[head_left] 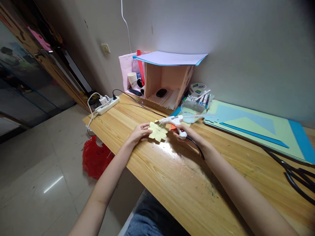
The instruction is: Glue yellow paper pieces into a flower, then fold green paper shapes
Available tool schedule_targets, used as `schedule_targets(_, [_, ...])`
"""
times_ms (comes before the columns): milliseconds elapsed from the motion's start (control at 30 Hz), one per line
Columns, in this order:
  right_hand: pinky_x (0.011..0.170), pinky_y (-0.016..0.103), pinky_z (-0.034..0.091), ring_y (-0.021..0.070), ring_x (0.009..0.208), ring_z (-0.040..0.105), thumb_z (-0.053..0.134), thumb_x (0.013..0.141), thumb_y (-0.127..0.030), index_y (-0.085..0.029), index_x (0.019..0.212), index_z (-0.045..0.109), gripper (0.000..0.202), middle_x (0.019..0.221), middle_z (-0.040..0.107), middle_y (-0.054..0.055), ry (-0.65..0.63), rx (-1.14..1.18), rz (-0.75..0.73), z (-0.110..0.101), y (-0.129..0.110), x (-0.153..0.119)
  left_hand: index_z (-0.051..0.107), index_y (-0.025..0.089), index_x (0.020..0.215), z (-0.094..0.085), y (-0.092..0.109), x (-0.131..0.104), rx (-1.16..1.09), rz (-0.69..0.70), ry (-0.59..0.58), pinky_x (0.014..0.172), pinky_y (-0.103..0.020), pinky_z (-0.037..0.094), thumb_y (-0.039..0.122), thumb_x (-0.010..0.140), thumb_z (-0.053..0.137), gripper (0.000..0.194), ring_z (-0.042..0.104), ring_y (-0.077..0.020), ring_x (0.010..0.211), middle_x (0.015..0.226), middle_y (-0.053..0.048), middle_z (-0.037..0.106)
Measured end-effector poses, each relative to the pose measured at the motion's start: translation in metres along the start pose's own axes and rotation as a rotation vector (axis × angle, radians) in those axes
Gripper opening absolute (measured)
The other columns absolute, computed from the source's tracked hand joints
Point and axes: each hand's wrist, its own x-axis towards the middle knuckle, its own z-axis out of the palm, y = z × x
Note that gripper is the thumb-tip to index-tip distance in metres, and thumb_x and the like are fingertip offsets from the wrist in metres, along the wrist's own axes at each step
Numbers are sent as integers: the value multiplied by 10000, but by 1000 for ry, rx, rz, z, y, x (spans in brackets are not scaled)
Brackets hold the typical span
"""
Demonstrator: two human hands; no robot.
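A white hot glue gun (175, 122) with an orange trigger is gripped in my right hand (183, 130), its nozzle pointing left over a pale yellow paper flower (158, 132). A clear glue stick sticks out of the gun's back end, and a black cord hangs from its handle. My left hand (140, 132) pinches the flower's left edge between thumb and fingers. The flower has notched petals and is held just at the table surface; whether it touches the wood I cannot tell.
Behind are an open pink box (169, 78), a round clear tub (193, 109) and markers (205, 98). Coloured sheets (253, 124) and black scissors (295, 173) lie right. A power strip (108, 105) sits at the left edge, above a red plastic bag (94, 157).
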Motion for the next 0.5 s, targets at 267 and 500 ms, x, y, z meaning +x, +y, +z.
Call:
schedule_targets(267, [384,216,242,70,412,327,465,712,-336,-145,808,577,241,519,435,-22,-9,-176,96,-3,-6,-4,610,108,1013,-1,1,1,-23,44,71,794,-274,478,141,519,724,508,617,-204,894,1001,-105,656])
schedule_targets(500, [379,221,219,67,397,292,423,727,-357,-146,763,550,249,496,403,-32,31,-105,37,-6,-5,-5,615,106,998,1,5,-3,-8,46,87,771,-258,471,161,522,725,491,619,-194,867,991,-106,658])
